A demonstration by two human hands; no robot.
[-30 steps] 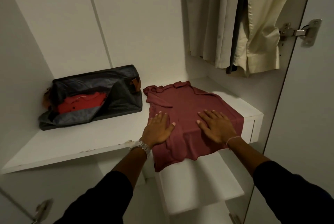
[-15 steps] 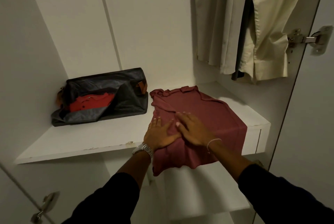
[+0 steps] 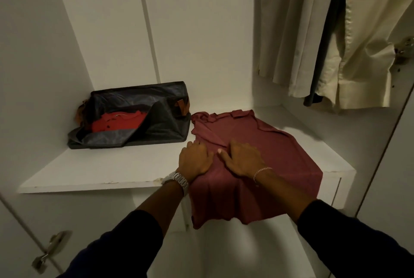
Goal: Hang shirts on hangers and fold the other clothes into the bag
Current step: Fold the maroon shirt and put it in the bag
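— Where was the maroon shirt at that moment?

— It lay flat on the white shelf, toward its right end, collar pointing to the back wall. Its lower part hung over the shelf's front edge.

— And the hands?

— Both rested on top of it, close together near the front edge. The left hand lay at the shirt's left side, fingers straight and pressed on the cloth; its grip was wide, holding nothing. The right hand lay just beside it, palm down, fingers spread flat on the fabric, its grip likewise wide. The thumbs nearly met.

— Anything on the wrists?

— A metal watch on the left, a thin bracelet on the right. Dark sleeves covered both forearms.

— Where was the bag?

— The dark bag sat on the same shelf, to the left of the shirt and nearer the back wall, its right end just beside the collar. It was open, and a folded red garment showed inside.

— What else?

— Pale shirts hung at the upper right, above the shelf's right end, with a dark garment between them. A door hinge showed at the lower left.
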